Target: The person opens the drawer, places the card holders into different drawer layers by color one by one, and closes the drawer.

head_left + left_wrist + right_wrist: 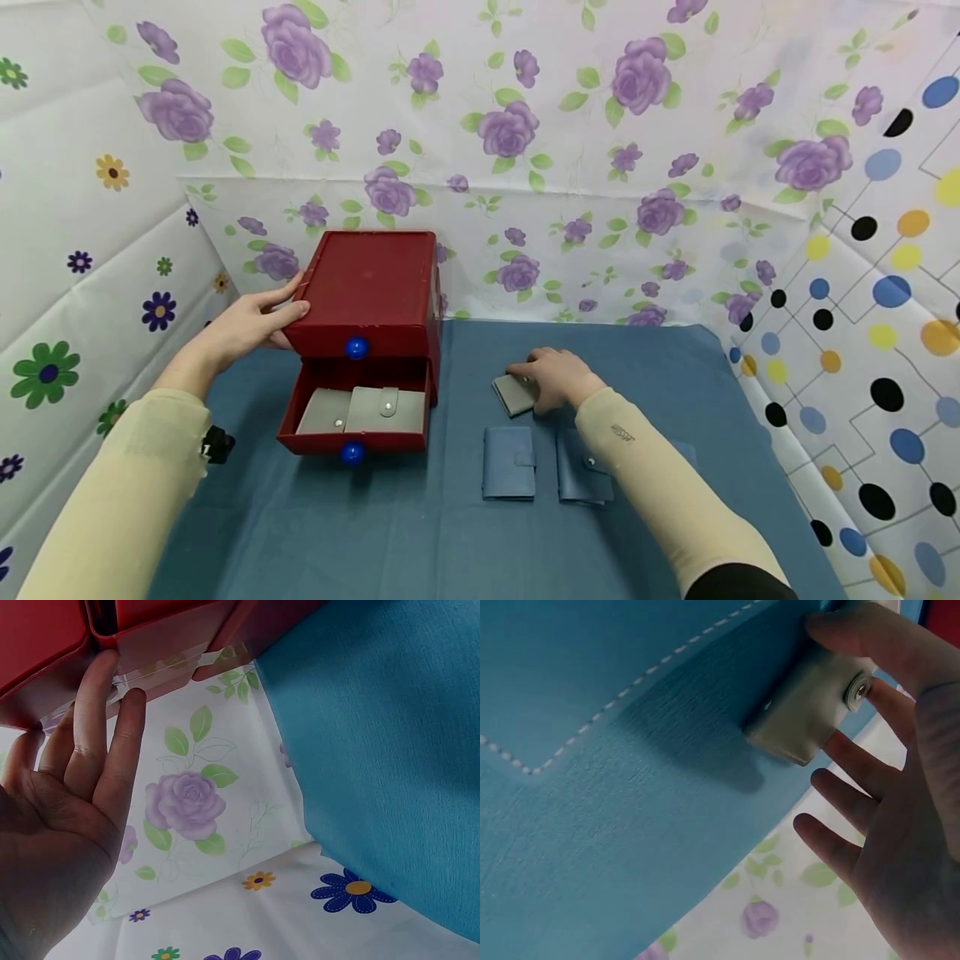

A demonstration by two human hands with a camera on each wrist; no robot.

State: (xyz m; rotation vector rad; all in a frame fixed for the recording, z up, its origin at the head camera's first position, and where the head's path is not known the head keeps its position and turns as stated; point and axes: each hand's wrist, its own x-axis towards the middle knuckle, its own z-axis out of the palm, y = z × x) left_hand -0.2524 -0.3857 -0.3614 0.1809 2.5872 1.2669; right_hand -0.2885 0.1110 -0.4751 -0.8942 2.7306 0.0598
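Note:
My left hand (258, 321) rests against the left side of a red drawer box (367, 279), its fingers (91, 720) touching the side wall in the left wrist view. The box's lower drawer (315, 447) is pulled out, and two light grey snap wallets (386, 410) lie in it. To the right, on the cloth, my right hand (558, 379) pinches a small grey wallet (512, 395) between thumb and fingers. In the right wrist view this grey wallet (802, 712) shows its snap tab. Two blue wallets (508, 463) lie nearer, the right one partly behind my forearm.
Another blue piece (684, 452) shows beyond my right forearm, mostly hidden. Blue knobs (352, 452) stick out from the drawer fronts. A blue cloth (375, 542) covers the table, with flowered sheets (465, 167) behind and a dotted sheet (885, 392) to the right.

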